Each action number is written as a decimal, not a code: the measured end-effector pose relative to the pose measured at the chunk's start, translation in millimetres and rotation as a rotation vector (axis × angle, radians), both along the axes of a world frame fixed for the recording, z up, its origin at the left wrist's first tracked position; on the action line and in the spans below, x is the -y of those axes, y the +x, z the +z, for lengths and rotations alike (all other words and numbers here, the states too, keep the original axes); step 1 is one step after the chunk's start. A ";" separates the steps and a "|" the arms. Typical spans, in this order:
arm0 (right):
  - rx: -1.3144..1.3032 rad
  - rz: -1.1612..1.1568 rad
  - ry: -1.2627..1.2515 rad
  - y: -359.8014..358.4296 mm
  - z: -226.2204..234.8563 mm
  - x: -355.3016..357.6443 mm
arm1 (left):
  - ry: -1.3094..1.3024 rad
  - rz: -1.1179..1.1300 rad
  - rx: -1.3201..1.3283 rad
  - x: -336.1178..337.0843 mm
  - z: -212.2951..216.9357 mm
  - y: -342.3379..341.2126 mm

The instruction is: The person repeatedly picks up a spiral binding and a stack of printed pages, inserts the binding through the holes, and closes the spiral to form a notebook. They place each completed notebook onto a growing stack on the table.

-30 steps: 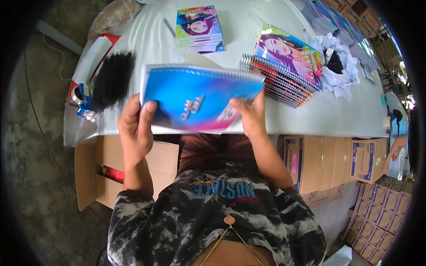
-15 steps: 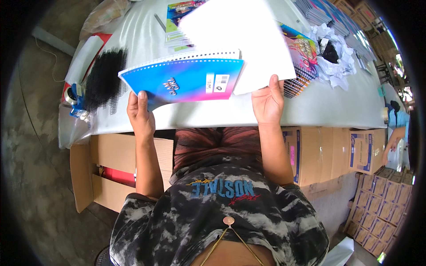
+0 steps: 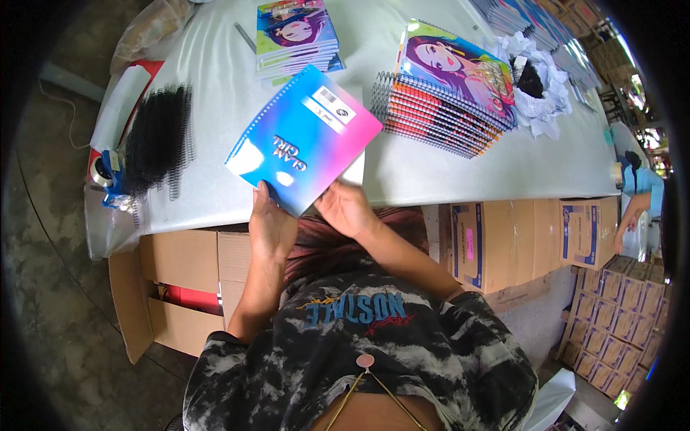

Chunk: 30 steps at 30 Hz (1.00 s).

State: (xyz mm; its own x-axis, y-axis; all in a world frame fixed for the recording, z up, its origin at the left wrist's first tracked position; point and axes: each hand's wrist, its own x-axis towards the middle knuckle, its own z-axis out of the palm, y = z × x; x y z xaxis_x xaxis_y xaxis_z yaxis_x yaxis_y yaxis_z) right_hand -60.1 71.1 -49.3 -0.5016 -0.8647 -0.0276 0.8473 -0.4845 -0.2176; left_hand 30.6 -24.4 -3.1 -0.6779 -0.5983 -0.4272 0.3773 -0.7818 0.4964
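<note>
A notebook (image 3: 305, 129) with a blue-to-pink cover is tilted over the near side of the table. A row of punched holes runs along its upper-left edge, with no coil in it. My left hand (image 3: 273, 226) grips the lower left corner, thumb on the cover. At the lower right edge my right hand (image 3: 348, 208) is closed on the notebook, its fingertips partly hidden. White sheets (image 3: 354, 169) stick out from behind the cover. Right of it lies a stack of coil-bound notebooks (image 3: 449, 93) with an illustrated cover. Beyond stands a smaller notebook pile (image 3: 296, 32).
Black binding coils (image 3: 159, 136) lie in a heap at left, near a blue tape dispenser (image 3: 111, 176). Crumpled white paper (image 3: 550, 100) holds more coils at right. An open carton (image 3: 180, 248) stands below the table's left edge, closed cartons (image 3: 503, 241) below its right.
The white sheets my right hand held apart now lie behind the notebook. The notebook has turned, its holed edge toward the upper left. My right hand has come in beside my left.
</note>
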 end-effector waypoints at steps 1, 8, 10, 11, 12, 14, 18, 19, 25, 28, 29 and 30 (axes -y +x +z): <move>0.006 0.036 0.033 8.1 -3.4 -0.1 | -0.003 0.013 -0.003 -0.6 -0.1 0.6; -0.220 0.145 -0.107 2.6 -1.3 -23.1 | -0.587 0.171 0.264 38.0 -14.3 26.8; -0.137 0.149 -0.196 -20.1 3.9 -36.8 | -0.668 0.163 0.189 52.1 11.5 33.3; -0.121 0.146 -0.141 -30.6 3.2 -42.7 | -0.770 0.131 0.166 60.3 16.1 39.7; -0.178 0.062 -0.054 -38.4 13.7 -46.1 | -0.862 0.124 0.160 65.5 23.6 41.9; -0.397 -0.098 0.068 -61.7 29.4 -49.6 | -1.066 0.078 0.155 71.6 38.7 42.8; -0.940 -0.272 0.261 -93.2 60.5 -62.4 | -1.454 -0.038 0.233 68.7 58.8 25.6; -1.083 -0.353 0.350 -93.4 63.0 -64.1 | -1.531 -0.063 0.247 68.6 58.5 18.4; -0.933 -0.497 0.525 -90.9 23.9 -52.6 | -1.419 0.082 0.043 52.9 4.6 -39.9; -0.789 -0.643 0.485 -82.0 30.0 -44.9 | -1.227 0.032 0.107 49.7 -19.6 -40.5; -0.847 -0.675 0.467 -79.2 36.4 -49.1 | -1.192 0.041 0.087 47.4 -17.9 -36.4; -0.901 -0.699 0.446 -74.4 52.2 -53.2 | -1.195 0.106 0.006 45.0 -8.9 -33.3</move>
State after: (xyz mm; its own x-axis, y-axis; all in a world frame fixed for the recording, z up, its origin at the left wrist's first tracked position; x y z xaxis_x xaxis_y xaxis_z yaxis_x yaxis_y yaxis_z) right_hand -134.5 124.2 2.9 -0.8470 -0.4048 0.3446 -0.1052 -0.5077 -0.8551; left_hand -2.7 -69.3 -12.0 -0.6009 -0.6717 0.4333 0.4070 0.2094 0.8891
